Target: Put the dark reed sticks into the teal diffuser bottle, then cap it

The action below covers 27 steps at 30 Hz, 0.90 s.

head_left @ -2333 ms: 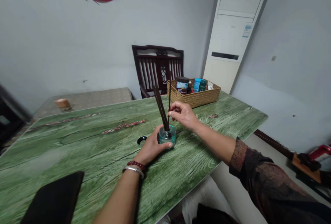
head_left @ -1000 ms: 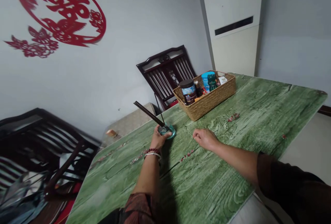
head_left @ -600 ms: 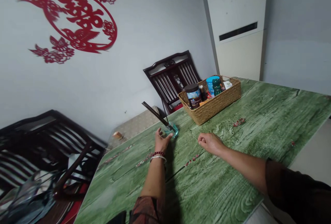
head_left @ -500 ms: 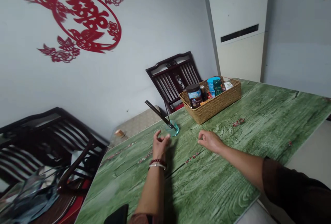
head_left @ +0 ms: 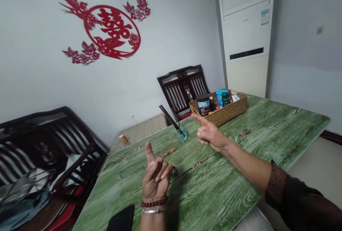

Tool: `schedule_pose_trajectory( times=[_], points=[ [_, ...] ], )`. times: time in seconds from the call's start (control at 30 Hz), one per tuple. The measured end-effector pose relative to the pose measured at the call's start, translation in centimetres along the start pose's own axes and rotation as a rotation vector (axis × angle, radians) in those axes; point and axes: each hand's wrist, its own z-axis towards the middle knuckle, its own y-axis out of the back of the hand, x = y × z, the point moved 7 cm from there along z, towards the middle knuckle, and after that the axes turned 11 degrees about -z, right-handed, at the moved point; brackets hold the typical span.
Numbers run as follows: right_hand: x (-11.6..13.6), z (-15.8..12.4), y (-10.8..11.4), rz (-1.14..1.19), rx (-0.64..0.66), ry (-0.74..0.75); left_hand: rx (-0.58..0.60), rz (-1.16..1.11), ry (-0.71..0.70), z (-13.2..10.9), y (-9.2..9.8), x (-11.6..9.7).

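My left hand (head_left: 157,178) is raised over the green wood-patterned table (head_left: 213,174), palm toward me. Its index finger points up and the other fingers curl into the palm, with no held thing showing. A small dark shape at its right edge is too unclear to name. A red bead bracelet (head_left: 154,202) and a silver bangle circle the wrist. My right hand (head_left: 211,135) points up and left with its index finger, the rest folded in and apparently empty. It is in front of the wicker basket (head_left: 232,113), overlapping its near corner in view. Between the hands, farther back, stands a reed diffuser (head_left: 181,135).
The basket contains a dark-lidded jar (head_left: 203,106), a blue container (head_left: 220,96) and a green bottle (head_left: 226,99). A black flat object (head_left: 121,218) lies at the near table edge. Dark wooden chairs (head_left: 184,88) stand behind and at left, the left one holding cloth.
Both hands went from loosely curved fingers to pointing index fingers. My left hand came nearer and turned palm toward me. The view has tilted upward.
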Motion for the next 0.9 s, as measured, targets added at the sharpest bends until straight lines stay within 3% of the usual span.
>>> schedule_pose_trajectory(
  times=[0.07,0.13,0.33,0.43,0.63,0.7,0.77,0.83,0.9],
  points=[
    [2.0,0.3,-1.3,0.114,0.038,0.057,0.011,-0.021,0.015,-0.3,0.6,0.6],
    [1.3,0.2,-1.9,0.205,0.06,0.051,-0.015,-0.017,0.046,-0.6,2.1,1.5],
    [-9.8,-1.8,-1.2,0.418,0.117,-0.237,-0.145,-0.014,0.15,-0.6,6.7,3.6],
    [-12.1,-2.3,-0.8,0.457,0.128,-0.3,-0.145,-0.031,0.164,-0.6,7.1,3.8],
    [-12.1,-2.1,-0.4,0.438,0.134,-0.27,-0.152,-0.018,0.119,-1.1,6.8,3.3],
    [-13.0,-1.7,0.1,0.356,0.062,-0.266,-0.198,0.0,0.094,-0.5,7.1,2.8],
    [-14.6,-1.5,1.1,0.13,-0.106,-0.312,-0.289,0.097,0.076,0.9,7.8,2.0],
    [-15.7,-1.4,2.2,-0.238,-0.283,-0.364,-0.402,0.353,0.066,3.1,8.9,1.3],
    [-15.9,-1.3,2.3,-0.597,-0.343,-0.365,-0.489,0.785,0.062,5.9,10.0,0.7]
  ],
)
